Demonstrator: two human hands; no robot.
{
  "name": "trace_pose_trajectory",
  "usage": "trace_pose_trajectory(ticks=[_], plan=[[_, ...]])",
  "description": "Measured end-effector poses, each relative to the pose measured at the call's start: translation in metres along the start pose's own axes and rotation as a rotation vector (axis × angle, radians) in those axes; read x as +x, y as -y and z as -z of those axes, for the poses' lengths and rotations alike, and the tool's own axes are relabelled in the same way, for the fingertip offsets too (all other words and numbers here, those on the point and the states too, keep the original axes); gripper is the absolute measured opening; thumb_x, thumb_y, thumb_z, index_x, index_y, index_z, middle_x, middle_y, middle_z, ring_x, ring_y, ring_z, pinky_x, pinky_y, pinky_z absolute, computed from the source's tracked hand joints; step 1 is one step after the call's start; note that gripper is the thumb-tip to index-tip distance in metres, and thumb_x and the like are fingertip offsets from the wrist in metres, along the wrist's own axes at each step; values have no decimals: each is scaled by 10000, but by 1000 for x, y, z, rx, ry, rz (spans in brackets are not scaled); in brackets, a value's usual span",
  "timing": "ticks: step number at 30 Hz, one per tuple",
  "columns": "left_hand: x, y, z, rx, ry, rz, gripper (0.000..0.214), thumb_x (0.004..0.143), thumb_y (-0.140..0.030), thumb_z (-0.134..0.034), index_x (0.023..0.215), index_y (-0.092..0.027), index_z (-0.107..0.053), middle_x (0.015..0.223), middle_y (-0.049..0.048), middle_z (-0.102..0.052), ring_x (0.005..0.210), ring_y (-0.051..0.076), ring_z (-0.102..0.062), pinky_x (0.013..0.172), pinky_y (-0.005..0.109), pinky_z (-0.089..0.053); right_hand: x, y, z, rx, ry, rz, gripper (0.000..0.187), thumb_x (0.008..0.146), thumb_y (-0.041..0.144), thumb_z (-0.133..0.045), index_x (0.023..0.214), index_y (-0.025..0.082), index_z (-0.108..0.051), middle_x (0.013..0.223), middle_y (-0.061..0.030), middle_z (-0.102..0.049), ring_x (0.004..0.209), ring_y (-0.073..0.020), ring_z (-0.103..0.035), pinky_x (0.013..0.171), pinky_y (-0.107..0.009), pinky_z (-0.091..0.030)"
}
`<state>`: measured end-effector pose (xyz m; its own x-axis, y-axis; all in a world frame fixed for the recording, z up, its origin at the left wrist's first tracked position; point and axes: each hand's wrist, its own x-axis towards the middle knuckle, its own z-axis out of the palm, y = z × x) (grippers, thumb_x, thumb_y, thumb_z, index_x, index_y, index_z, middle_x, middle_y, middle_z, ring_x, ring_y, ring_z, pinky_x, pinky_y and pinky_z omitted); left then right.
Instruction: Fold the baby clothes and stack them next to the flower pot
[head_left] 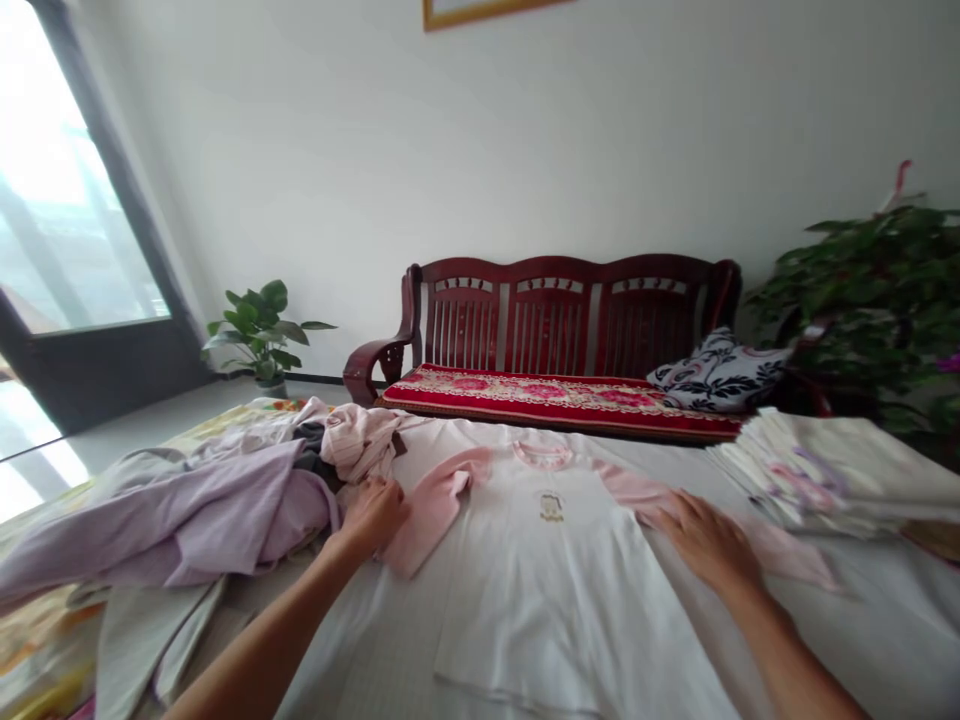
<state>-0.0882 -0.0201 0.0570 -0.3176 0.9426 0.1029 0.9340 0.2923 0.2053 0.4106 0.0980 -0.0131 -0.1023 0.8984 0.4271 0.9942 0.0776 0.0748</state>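
Observation:
A child's long-sleeved shirt (547, 570), white with pale pink sleeves and a pink neckband, lies spread face up with a small printed figure on its chest. My left hand (375, 517) is at the sleeve on the left, its fingers bent and closed on the sleeve's edge; the fingertips are partly hidden. That sleeve is creased and bends downward. Over the other sleeve, which stretches out to the right, my right hand (709, 540) lies flat with its fingers apart.
Rumpled clothes (225, 500), lilac, grey and pink, are heaped on the left. A stack of folded white clothes (840, 470) stands at the right on the white sheet (360, 640). Behind are a red wooden bench (540, 310), a patterned cushion (720, 372) and potted plants (262, 325).

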Motion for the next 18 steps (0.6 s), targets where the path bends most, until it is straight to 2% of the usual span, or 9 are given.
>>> trace_pose_trajectory(ticks=[2,5,9,11,14,18], plan=[[8,9,-6,-73,23,-53,175,824,-311,-539,819,-187,-661,960,110,-681,979,269,-623,802,320,-433,1,-1,1,18,27,8,481,923,510,-339,1230,256,-608,1312,-102,-622,1231,-265,-551,1010,-421,-428],[26,14,-3,-256,-40,-84,185,845,-286,-473,773,-183,-610,797,44,-670,798,198,-619,686,267,-414,3,-3,1,45,48,-4,528,924,524,-314,1268,227,-584,1335,-114,-613,1243,-281,-546,1010,-434,-427],[60,19,25,-342,-186,-125,209,845,-316,-458,843,-177,-615,795,16,-661,761,174,-599,662,249,-412,3,-4,0,64,62,-34,572,924,515,-313,1307,172,-564,1367,-134,-595,1266,-282,-530,1033,-429,-414],[74,20,42,-248,-218,-137,205,827,-309,-487,881,-190,-644,838,18,-678,791,182,-604,684,256,-415,2,-3,0,69,64,-52,573,923,511,-319,1316,173,-563,1378,-132,-590,1276,-284,-522,1041,-435,-408],[86,19,56,-8,-159,-146,210,805,-277,-529,935,-219,-684,927,40,-706,832,216,-624,690,279,-425,2,-2,1,74,60,-54,568,926,507,-321,1319,175,-563,1368,-132,-600,1260,-286,-534,1034,-443,-413],[84,15,45,194,-68,-219,269,787,-129,-528,954,-217,-720,1065,86,-712,973,259,-643,825,330,-460,0,-1,2,64,36,-35,552,929,494,-329,1308,174,-572,1353,-134,-608,1250,-277,-536,1034,-432,-409]])
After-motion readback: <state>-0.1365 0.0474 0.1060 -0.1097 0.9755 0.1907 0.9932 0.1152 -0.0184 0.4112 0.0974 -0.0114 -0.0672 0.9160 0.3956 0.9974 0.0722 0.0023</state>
